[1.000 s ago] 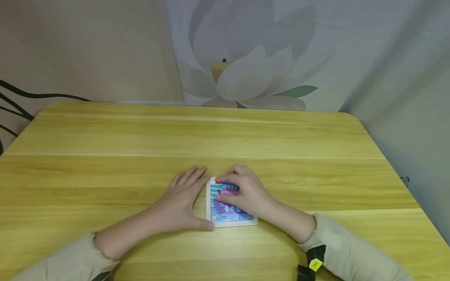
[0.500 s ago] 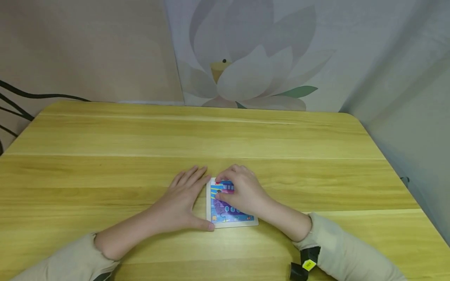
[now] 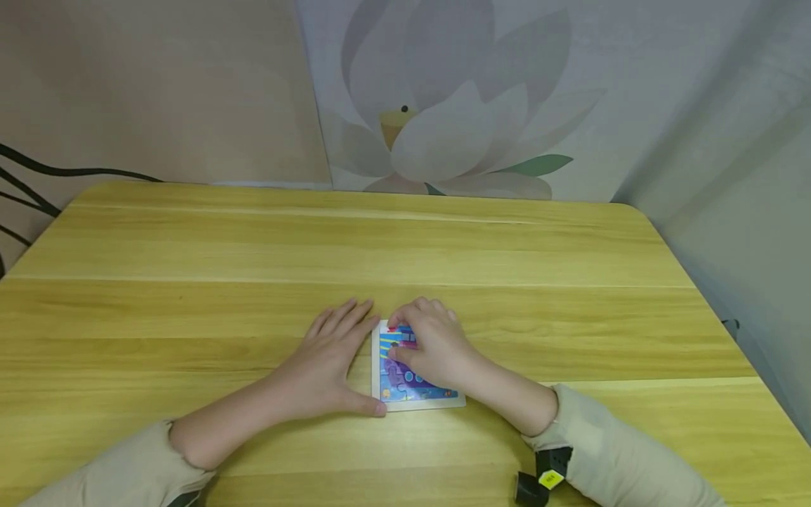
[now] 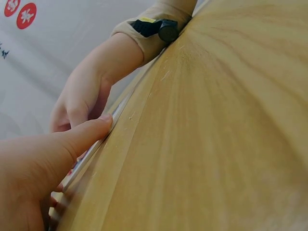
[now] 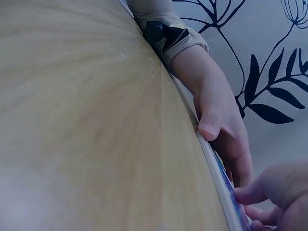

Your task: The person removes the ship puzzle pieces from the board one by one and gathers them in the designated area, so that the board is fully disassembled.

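Note:
A small jigsaw puzzle point(image 3: 405, 386) in a white frame lies flat on the wooden table, its picture blue and purple. Along its left side my left hand point(image 3: 323, 373) is spread, the thumb at the near-left corner and the forefinger at the far-left one. My right hand point(image 3: 440, 348) arches over the picture; its bent thumb and forefinger pinch a piece at the upper left, and the palm hides the right part. In the left wrist view, the left thumb point(image 4: 91, 134) rests on the frame's edge. The right wrist view shows the right hand point(image 5: 284, 197) low over the puzzle.
The wooden table point(image 3: 355, 246) stretches to a wall with a large printed flower point(image 3: 443, 134). A grey curtain point(image 3: 728, 176) hangs at the right. A black device point(image 3: 550, 466) is strapped at the right sleeve.
My right palm and wrist have shifted slightly left, covering more of the picture, while its thumb and fingertip stay at the upper left. My left hand and the puzzle have not moved.

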